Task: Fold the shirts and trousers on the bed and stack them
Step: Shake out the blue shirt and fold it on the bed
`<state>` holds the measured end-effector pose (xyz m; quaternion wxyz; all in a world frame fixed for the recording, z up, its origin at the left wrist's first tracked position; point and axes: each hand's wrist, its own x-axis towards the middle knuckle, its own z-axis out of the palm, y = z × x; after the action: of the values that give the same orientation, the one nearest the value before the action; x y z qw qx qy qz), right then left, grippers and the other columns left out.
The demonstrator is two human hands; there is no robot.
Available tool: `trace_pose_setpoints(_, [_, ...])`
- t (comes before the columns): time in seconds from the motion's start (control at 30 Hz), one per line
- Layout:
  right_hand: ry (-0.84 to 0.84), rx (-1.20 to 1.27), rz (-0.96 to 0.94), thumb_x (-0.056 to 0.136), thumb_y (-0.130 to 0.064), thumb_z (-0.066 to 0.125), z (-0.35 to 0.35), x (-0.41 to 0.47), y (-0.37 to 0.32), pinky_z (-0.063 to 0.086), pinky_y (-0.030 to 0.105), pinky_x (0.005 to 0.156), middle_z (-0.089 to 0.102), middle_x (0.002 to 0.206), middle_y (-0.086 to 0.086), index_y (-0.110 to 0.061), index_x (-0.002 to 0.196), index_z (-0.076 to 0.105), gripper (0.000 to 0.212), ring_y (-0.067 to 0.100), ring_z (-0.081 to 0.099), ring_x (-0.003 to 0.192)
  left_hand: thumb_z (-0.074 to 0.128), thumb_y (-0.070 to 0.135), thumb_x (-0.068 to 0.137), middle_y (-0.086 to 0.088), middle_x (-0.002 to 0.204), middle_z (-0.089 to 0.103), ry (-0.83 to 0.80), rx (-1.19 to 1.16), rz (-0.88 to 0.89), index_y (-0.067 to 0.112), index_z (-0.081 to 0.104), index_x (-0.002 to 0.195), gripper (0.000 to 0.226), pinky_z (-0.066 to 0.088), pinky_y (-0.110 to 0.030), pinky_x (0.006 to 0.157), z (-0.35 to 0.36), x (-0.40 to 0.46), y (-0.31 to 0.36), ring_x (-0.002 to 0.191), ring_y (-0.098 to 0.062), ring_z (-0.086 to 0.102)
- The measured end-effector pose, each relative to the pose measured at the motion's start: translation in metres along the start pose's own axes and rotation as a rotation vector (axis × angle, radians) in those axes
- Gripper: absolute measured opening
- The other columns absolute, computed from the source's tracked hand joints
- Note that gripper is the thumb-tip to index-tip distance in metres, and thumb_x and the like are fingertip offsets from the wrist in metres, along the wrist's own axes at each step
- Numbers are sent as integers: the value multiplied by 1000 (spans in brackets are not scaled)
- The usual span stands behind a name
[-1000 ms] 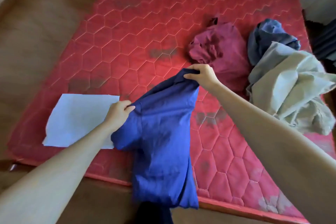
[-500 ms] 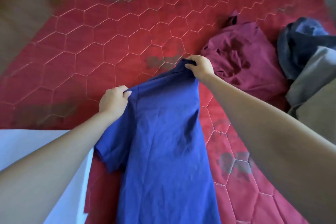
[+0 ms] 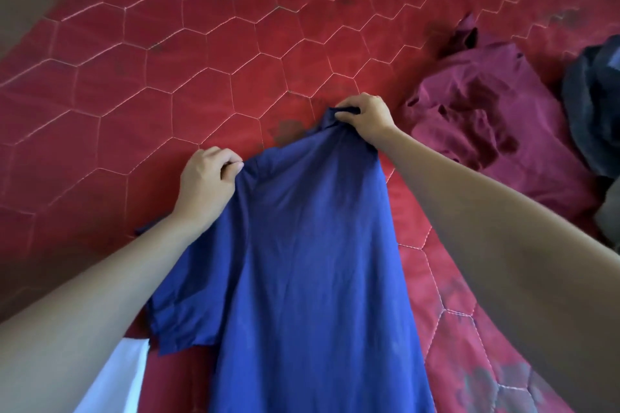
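Observation:
A blue short-sleeved shirt (image 3: 302, 261) stretches lengthwise over the red quilted mattress (image 3: 167, 84), its lower end running out of the bottom of the view. My left hand (image 3: 204, 184) pinches its left shoulder. My right hand (image 3: 365, 117) grips the collar end, farther up the bed. One sleeve hangs out below my left forearm. A crumpled maroon garment (image 3: 486, 117) lies to the right of my right hand, apart from it.
A dark grey-blue garment (image 3: 593, 104) is bunched at the right edge beyond the maroon one. A white folded cloth (image 3: 117, 379) lies at the bottom left, partly under my left arm. Bare floor shows at the top left corner.
Both hands have carried the blue shirt farther up onto the mattress and drawn it out flatter. The view has closed in, so the pale garment on the right has left the frame.

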<state>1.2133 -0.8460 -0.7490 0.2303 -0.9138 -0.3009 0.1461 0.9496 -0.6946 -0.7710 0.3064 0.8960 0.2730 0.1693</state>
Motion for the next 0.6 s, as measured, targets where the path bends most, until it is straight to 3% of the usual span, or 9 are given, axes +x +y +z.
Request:
trace_pose_setpoints(0.17, [0, 36, -4, 90, -22, 66, 2, 3, 2, 38, 37, 102, 67, 116, 3, -16, 111, 72, 23, 27, 53, 116, 62, 0, 89, -9, 81, 64, 23, 15, 25, 2, 67, 84, 7, 35, -32, 74, -2, -4, -1, 79, -30, 53])
trace_pose_setpoints(0.3, [84, 101, 58, 89, -17, 66, -1, 6, 0, 38, 17, 83, 69, 110, 4, -15, 109, 73, 22, 21, 59, 107, 62, -1, 88, -9, 80, 63, 23, 28, 2, 2, 67, 85, 7, 39, -38, 74, -6, -4, -1, 79, -31, 53])
trace_pose_setpoints(0.47, [91, 9, 54, 90, -23, 64, 0, 14, -10, 43, 34, 94, 64, 116, 4, -20, 112, 71, 23, 24, 53, 115, 59, 1, 90, -13, 83, 63, 15, 86, -50, 1, 66, 87, 8, 39, -41, 75, -7, 6, 2, 84, -35, 53])
trace_pose_setpoints(0.6, [156, -83, 67, 95, -28, 57, -5, 15, -24, 36, 36, 98, 59, 123, 0, -27, 118, 67, 25, 27, 41, 122, 57, 3, 92, -15, 94, 63, -30, 183, -91, 1, 66, 95, 10, 39, -43, 74, -17, 18, 6, 89, -36, 52])
